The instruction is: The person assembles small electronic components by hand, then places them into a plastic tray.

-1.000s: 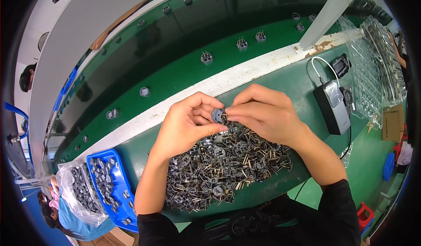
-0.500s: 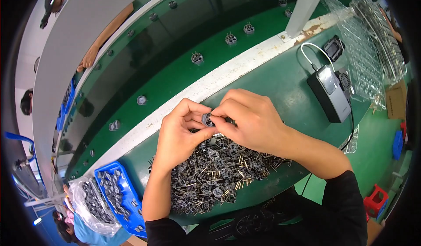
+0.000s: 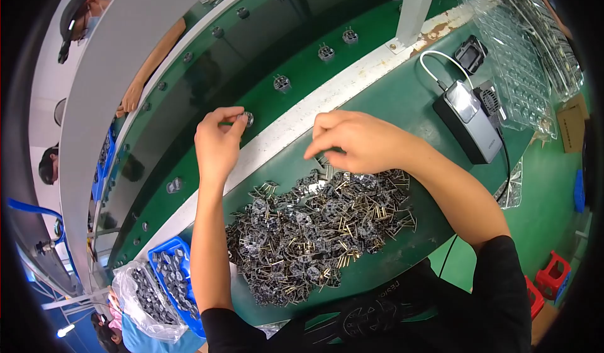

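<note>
My left hand (image 3: pixel 217 140) reaches over the green conveyor belt, thumb and fingers pinched on a small round grey plug-like part (image 3: pixel 249 120). Whether that part rests on the belt cannot be seen. My right hand (image 3: pixel 358 142) is above the far edge of a heap of small dark parts with brass pins (image 3: pixel 314 227). Its thumb and forefinger are apart, with nothing visible between them. The heap lies on the green worktable (image 3: pixel 371 111) before me. More round parts with upright pins, such as one pinned part (image 3: pixel 282 83), stand on the belt beyond the white ledge.
A white-painted ledge (image 3: pixel 302 115) and a metal post (image 3: pixel 415 7) border the belt. At right lie a power bank with a white cable (image 3: pixel 469 120) and clear plastic trays (image 3: pixel 509 57). A blue bin (image 3: pixel 168 247) of grey parts stands at lower left. Another person's arm (image 3: pixel 148 67) rests across the belt.
My hands were together over the heap, working on the grey part. Now they are apart: the left has carried it out over the belt, and the right has let go. The view has shifted slightly.
</note>
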Demonstrator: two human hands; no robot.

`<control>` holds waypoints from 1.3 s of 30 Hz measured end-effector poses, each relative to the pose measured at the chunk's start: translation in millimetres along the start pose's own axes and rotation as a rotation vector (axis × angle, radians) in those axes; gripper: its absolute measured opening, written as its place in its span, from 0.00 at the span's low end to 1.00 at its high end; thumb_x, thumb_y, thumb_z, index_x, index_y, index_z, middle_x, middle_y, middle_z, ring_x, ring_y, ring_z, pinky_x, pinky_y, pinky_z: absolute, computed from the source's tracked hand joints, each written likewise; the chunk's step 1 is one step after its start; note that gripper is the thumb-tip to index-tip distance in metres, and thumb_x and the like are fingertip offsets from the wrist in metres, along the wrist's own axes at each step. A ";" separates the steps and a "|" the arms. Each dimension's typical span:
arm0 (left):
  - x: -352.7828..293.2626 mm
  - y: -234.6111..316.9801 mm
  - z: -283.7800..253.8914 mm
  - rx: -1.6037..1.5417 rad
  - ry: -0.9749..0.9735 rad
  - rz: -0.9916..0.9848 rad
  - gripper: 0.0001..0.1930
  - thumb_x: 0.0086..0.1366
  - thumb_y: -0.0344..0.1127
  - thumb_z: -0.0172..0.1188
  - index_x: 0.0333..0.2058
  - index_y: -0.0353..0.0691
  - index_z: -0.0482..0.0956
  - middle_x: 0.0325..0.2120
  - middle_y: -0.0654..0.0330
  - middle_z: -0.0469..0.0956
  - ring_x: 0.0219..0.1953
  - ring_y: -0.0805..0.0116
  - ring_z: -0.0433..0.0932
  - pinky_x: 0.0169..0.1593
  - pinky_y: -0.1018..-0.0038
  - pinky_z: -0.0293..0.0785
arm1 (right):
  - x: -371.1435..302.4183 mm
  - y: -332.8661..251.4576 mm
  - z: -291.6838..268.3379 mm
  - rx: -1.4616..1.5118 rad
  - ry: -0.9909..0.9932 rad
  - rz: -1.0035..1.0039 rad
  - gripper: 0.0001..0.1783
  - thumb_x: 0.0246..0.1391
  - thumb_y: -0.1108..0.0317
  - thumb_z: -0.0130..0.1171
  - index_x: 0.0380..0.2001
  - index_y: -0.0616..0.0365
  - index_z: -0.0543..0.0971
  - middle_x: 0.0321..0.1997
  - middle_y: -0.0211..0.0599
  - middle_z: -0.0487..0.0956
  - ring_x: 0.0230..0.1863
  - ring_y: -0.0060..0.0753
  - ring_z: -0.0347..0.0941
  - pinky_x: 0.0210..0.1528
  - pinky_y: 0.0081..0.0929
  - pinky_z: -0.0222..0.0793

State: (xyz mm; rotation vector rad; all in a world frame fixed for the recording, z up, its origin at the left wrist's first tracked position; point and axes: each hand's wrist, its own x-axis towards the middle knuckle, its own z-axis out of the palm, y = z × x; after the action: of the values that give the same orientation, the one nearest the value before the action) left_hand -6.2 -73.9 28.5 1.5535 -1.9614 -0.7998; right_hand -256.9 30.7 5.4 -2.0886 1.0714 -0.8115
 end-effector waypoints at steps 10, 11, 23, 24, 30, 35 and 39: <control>15.6 -33.9 -34.2 0.178 0.023 0.033 0.16 0.63 0.34 0.62 0.48 0.36 0.83 0.38 0.56 0.81 0.31 0.69 0.75 0.40 0.73 0.73 | -2.8 -2.5 -7.1 -0.137 -0.089 0.081 0.11 0.54 0.73 0.61 0.41 0.55 0.83 0.41 0.39 0.77 0.43 0.47 0.77 0.45 0.42 0.73; 8.0 -38.6 -44.1 0.187 0.026 0.033 0.16 0.63 0.34 0.62 0.48 0.36 0.83 0.38 0.56 0.81 0.31 0.69 0.75 0.40 0.73 0.73 | -2.0 -4.8 -6.3 -0.132 -0.086 0.074 0.11 0.54 0.73 0.61 0.41 0.55 0.83 0.41 0.39 0.77 0.43 0.47 0.77 0.45 0.42 0.73; -22.3 -52.3 -37.3 0.283 0.021 0.044 0.18 0.57 0.26 0.67 0.48 0.39 0.82 0.39 0.57 0.79 0.37 0.66 0.77 0.38 0.73 0.75 | 1.4 -16.2 4.1 -0.019 0.099 0.025 0.07 0.53 0.75 0.64 0.37 0.57 0.81 0.35 0.33 0.76 0.30 0.35 0.76 0.34 0.31 0.72; -23.3 -51.8 -37.3 0.279 0.032 0.018 0.17 0.57 0.25 0.67 0.47 0.36 0.81 0.38 0.57 0.80 0.35 0.67 0.79 0.37 0.74 0.76 | 3.0 -21.2 3.3 0.073 0.100 0.065 0.08 0.52 0.74 0.65 0.36 0.58 0.80 0.35 0.35 0.77 0.31 0.35 0.77 0.35 0.32 0.72; -37.4 -24.5 -47.0 -0.454 -0.096 -0.110 0.19 0.56 0.19 0.66 0.48 0.27 0.79 0.39 0.54 0.83 0.35 0.75 0.82 0.42 0.78 0.79 | 4.4 -29.7 12.0 0.612 0.251 0.171 0.07 0.54 0.77 0.66 0.37 0.61 0.80 0.31 0.30 0.79 0.30 0.17 0.74 0.32 0.19 0.69; -61.3 17.8 -37.0 -0.688 -0.245 0.046 0.22 0.54 0.14 0.65 0.50 0.29 0.79 0.38 0.57 0.82 0.37 0.75 0.82 0.44 0.80 0.79 | 4.2 -43.5 17.3 0.893 0.335 0.306 0.06 0.57 0.77 0.65 0.38 0.64 0.80 0.29 0.25 0.78 0.28 0.11 0.71 0.31 0.13 0.66; -78.8 34.7 -14.5 -0.511 -0.286 0.081 0.19 0.52 0.18 0.70 0.45 0.34 0.83 0.36 0.60 0.78 0.34 0.78 0.80 0.39 0.82 0.78 | 1.5 -45.7 28.6 0.853 0.378 0.251 0.07 0.57 0.75 0.66 0.38 0.63 0.80 0.31 0.27 0.79 0.29 0.12 0.73 0.31 0.14 0.67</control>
State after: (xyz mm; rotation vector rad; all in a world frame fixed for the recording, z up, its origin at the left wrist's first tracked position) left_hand -2.4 7.1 61.0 1.0970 -1.7955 -1.4191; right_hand -214.0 57.9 23.6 -1.0931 0.9118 -1.2809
